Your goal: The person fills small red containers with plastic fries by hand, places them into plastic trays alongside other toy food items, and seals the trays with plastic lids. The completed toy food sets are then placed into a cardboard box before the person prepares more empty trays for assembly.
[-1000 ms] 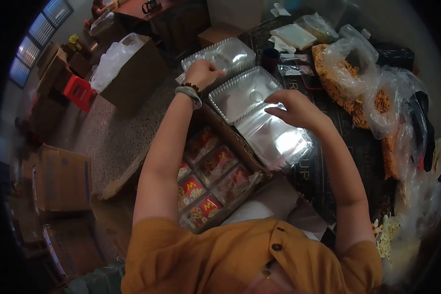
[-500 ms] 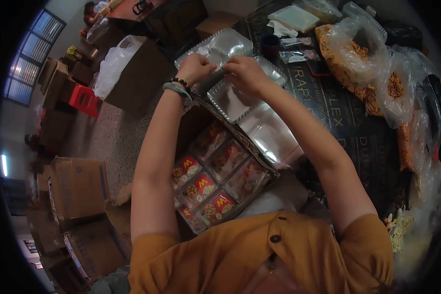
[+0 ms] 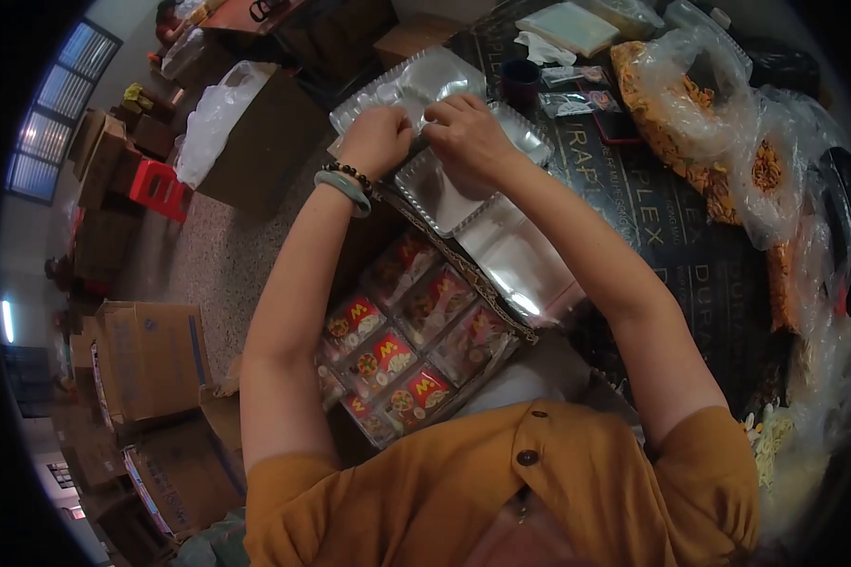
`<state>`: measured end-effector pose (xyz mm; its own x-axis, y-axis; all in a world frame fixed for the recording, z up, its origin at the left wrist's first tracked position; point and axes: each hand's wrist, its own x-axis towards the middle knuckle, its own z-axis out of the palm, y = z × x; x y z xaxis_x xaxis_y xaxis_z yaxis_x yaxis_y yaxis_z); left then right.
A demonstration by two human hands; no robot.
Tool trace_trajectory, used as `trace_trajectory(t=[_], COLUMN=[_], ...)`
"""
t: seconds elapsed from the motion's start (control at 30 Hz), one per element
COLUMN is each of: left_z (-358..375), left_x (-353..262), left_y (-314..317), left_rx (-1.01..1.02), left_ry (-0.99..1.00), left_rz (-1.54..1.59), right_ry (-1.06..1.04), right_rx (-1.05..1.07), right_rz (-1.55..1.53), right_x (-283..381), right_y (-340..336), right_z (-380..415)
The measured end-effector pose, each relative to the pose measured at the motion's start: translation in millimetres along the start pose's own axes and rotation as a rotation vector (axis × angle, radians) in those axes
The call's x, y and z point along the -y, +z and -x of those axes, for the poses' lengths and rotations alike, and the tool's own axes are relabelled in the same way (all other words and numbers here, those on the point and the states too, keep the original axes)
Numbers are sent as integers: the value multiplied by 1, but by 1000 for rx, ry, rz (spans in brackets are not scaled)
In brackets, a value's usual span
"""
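Observation:
A clear plastic clamshell container (image 3: 449,74) with a ridged rim lies beyond my hands, and a lower clear tray section (image 3: 435,197) shows below them. Over its near part, my left hand (image 3: 376,142) is closed, fingers curled inward. Close by on the right, my right hand (image 3: 471,140) has bent fingers pinched together, tips towards the left hand. Whatever sits in either pinch is too small or hidden. More clear plastic packaging (image 3: 525,257) rests nearer my body. Below my forearms, a cardboard box holds several clear packs (image 3: 421,392) with red labels.
Bags of orange snack pieces (image 3: 662,123) and crumpled clear plastic lie on the black-covered table (image 3: 662,246) to the right. A dark cup (image 3: 520,83) stands beyond my right hand. Cardboard boxes (image 3: 151,359) and a red stool (image 3: 159,189) are on the left. Another person (image 3: 168,24) is far off.
Both hands stay over the clear container. My left hand has shifted slightly left and down, and the gap between the hands is a little wider. The view has moved slightly.

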<state>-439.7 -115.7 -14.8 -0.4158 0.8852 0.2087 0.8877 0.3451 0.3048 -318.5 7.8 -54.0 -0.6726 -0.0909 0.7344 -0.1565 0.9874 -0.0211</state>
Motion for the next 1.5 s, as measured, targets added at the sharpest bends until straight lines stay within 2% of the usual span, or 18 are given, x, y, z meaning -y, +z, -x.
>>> trace_trajectory(t=[0.13,0.37,0.43,0.47,0.53,0.57,0.6,0.67,0.7,0.77,0.83,0.87,0.93,1.03,1.1,1.17,1.33,1.5], left_z=[10,6,3,5,23,30,40,61,68,81,88,94,97,106,110,115,126,138], left_x=[-5,1,-8,-15,-35,-44,-56,-85,-91,-117,-140,-158,-197,-272,-314,-348,-403,-440], left_y=[15,11,-15,-30,-57,-56,-55,-50,-35,-11,9,18,32,48,71,89,113,124], left_rx=[-234,-431,-714,-718,-523,-472,-469,-192,-107,33,93,-60,-349,-384,-396,-280,-139,-32], left_ry=[-50,38,143,153,-170,-82,-77,-157,-160,-224,-367,-303,63,383,443,207,150,79], left_rz=[40,38,152,148,554,1073,1077,1566,1623,1756,1601,1241,984,810,887,1408,1551,1585], right_ry=[-22,39,63,126,184,526,869,1052,1161,1157,1060,1072,1007,956,877,877,912,1006], right_rx=[-59,24,54,1,-61,-166,-269,-342,-391,-524,-753,-770,-694,-637,-629,-730,-899,-1016], right_rz=[29,50,54,-31,-109,-471,-834,-1353,-1611,-1599,-1605,-1576,-1511,-1265,-1153,-1098,-1002,-1103], right_x=[4,7,6,5,7,10,11,4,17,24,22,26,42,68,78,81,87,88], right_y=[4,4,5,5,-9,-21,-33,-65,-99,-130,-156,-172,-210,-240,-254,-262,-291,-310], right_z=[0,2,5,7,5,7,11,32,39,69,111,128,154,173,184,201,242,277])
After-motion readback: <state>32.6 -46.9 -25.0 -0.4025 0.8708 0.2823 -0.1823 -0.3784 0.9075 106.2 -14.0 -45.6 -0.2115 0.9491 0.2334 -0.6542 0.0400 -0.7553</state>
